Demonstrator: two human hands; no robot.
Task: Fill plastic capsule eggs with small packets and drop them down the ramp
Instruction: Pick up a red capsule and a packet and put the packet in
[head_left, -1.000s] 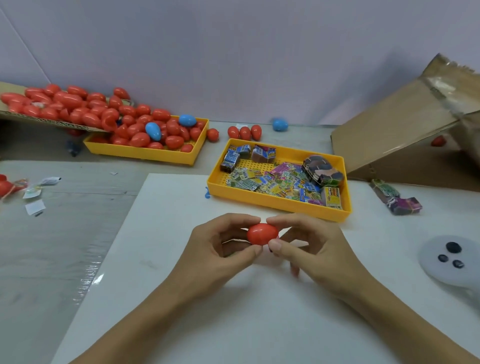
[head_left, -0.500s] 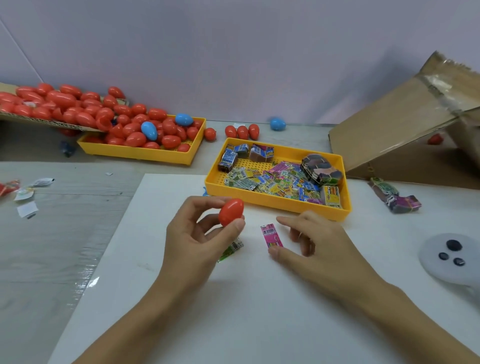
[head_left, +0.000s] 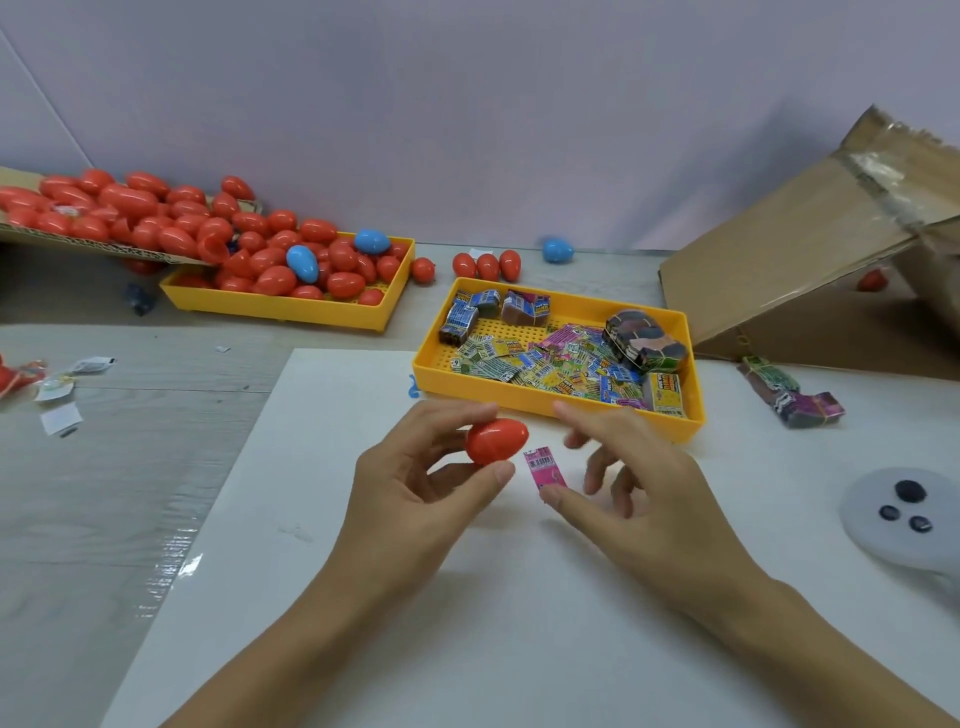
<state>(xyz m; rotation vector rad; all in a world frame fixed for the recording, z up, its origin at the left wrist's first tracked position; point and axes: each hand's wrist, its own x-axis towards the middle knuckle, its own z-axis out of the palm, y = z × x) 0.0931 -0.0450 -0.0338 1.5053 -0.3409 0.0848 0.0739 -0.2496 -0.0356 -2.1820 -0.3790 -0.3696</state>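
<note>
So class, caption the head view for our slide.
Left hand holds a red egg; right hand touches a pink packet.

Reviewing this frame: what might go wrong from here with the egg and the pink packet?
The left hand pinches the closed red egg only at the fingertips, so it might slip and roll off the white board. The right hand has just its thumb on the pink packet; a loose pickup may slide it away.
</note>
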